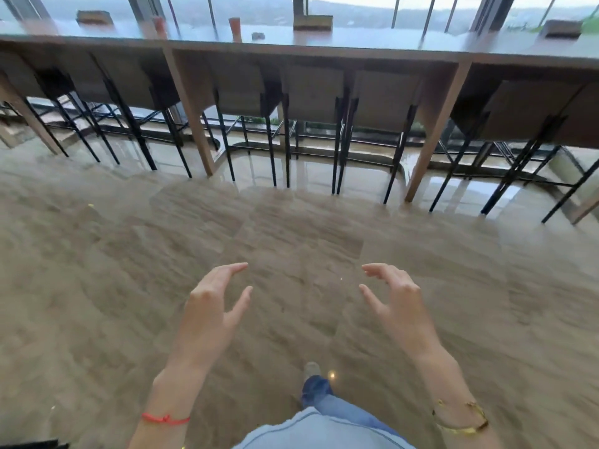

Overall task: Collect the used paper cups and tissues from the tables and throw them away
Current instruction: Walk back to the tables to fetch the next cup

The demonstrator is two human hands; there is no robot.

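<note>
A: Which step is this?

B: My guess is the approach. Both hands are out in front over the floor (97,270), holding nothing. The left hand (210,306) has its grip spread, fingers loosely bent with thumb and forefinger apart. The right hand (398,303) mirrors it, also spread and bare.

A: And the rubbish?

B: Well ahead, on the long bench (356,43) by the windows. One paper cup (234,29) stands upright near the middle, reddish-orange. A second cup (159,26) of similar colour stands further left, blurred. Just right of the middle cup lies a small greyish lump (258,36), possibly a crumpled tissue; it's too blurred to say.

A: What does the next move call for?

B: I'd judge closing the gap first, since the hands are nowhere near. The stools (249,92) are tucked under the bench, so reaching over them comes next, then wrapping a grip round the nearest cup. No bin is in view.
</note>
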